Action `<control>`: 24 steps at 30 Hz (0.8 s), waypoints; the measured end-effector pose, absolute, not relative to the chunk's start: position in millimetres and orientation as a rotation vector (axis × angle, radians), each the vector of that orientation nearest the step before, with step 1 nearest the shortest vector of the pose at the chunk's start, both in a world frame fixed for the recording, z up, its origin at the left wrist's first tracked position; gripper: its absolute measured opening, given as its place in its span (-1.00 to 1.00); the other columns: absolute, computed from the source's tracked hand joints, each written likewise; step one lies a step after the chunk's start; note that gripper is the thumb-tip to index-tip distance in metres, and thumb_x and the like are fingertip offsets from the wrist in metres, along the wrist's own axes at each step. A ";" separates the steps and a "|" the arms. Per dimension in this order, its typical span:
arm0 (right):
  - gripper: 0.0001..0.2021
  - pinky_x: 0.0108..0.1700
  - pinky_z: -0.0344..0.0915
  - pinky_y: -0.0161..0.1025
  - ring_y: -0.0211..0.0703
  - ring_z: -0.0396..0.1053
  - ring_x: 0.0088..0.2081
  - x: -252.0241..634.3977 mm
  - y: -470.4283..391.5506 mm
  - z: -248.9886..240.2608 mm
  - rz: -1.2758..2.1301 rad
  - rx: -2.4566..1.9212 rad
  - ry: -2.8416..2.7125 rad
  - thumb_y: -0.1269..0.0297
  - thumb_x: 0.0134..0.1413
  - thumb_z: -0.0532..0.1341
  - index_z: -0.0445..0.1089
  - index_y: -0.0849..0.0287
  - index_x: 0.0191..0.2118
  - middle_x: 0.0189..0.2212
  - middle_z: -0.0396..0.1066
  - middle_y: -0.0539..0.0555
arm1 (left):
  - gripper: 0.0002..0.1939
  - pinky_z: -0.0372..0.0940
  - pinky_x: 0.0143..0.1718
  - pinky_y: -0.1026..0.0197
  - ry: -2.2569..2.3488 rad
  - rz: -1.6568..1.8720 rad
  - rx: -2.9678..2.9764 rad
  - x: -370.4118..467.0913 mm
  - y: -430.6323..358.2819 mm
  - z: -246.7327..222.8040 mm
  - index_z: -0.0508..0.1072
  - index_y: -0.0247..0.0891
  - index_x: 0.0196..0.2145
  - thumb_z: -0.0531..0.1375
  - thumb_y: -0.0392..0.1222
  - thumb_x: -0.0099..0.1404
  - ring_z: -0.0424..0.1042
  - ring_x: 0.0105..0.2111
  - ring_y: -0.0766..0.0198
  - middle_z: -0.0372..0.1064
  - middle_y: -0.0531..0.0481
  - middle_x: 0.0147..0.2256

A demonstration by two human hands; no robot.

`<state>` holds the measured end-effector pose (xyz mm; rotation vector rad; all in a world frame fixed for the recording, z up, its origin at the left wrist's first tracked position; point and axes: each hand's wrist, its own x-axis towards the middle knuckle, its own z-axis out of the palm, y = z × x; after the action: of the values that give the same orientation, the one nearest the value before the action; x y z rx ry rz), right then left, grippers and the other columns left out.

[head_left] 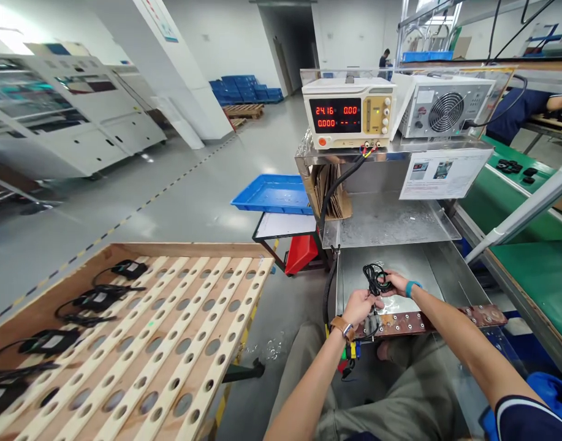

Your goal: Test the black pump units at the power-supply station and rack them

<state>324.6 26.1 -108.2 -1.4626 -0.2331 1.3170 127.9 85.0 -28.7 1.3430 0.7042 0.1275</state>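
A coiled black cable (375, 277) is between my two hands over the metal tray (418, 266). My right hand (396, 284), with a teal band at the wrist, has its fingers closed round the right side of the coil. Lower and to the left, my left hand (360, 307), with a watch on the wrist, pinches the bundle's lower end. Just below it, a reddish-brown strip with metal studs (409, 322) runs along the tray's front edge. A small grey and black part (371, 326) sits at the strip's left end, partly hidden by my left hand.
A power supply (349, 116) with lit red digits stands on the shelf above. On the left, a wooden rack (170, 331) with holed slats carries several black adapters (48, 341). A blue tray (274, 193) rests behind it. Green conveyor (533, 263) runs along the right.
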 end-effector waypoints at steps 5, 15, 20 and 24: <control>-0.65 -0.25 0.51 -0.01 -0.11 0.39 -0.41 329.3 28.2 -117.1 1.366 -1.395 -0.232 0.42 -0.08 0.36 0.30 0.17 -0.14 -0.41 0.33 0.02 | -0.79 0.09 -0.48 0.32 0.714 -0.041 1.283 126.1 90.2 -21.1 0.47 -0.41 -0.38 0.19 -0.16 0.15 0.32 -0.55 0.34 0.53 -0.16 -0.43; -0.70 -0.24 0.52 0.04 -0.12 0.40 -0.37 332.3 31.4 -126.5 1.382 -1.370 -0.203 0.42 -0.01 0.32 0.30 0.17 -0.14 -0.39 0.32 0.02 | -0.72 0.03 -0.46 0.32 0.654 -0.029 1.321 122.9 90.8 -26.3 0.48 -0.42 -0.39 0.22 -0.08 0.13 0.27 -0.53 0.35 0.52 -0.17 -0.47; -0.70 -0.24 0.53 0.04 -0.10 0.41 -0.34 333.3 31.9 -124.6 1.366 -1.371 -0.211 0.40 -0.01 0.32 0.30 0.16 -0.14 -0.36 0.35 0.04 | -0.71 0.03 -0.47 0.31 0.670 -0.037 1.315 123.6 91.2 -28.9 0.44 -0.39 -0.41 0.23 -0.04 0.10 0.22 -0.56 0.37 0.52 -0.17 -0.47; -0.71 -0.25 0.53 0.00 -0.08 0.43 -0.32 333.5 30.3 -126.8 1.387 -1.359 -0.221 0.41 0.00 0.30 0.29 0.18 -0.13 -0.35 0.37 0.07 | -0.66 0.04 -0.46 0.30 0.670 -0.040 1.305 123.1 90.7 -28.9 0.42 -0.37 -0.40 0.25 0.03 0.09 0.24 -0.56 0.36 0.53 -0.18 -0.43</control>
<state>333.5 30.3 -126.8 -1.3585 -0.2215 1.3867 123.1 90.7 -28.9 1.3053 0.6696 -0.0400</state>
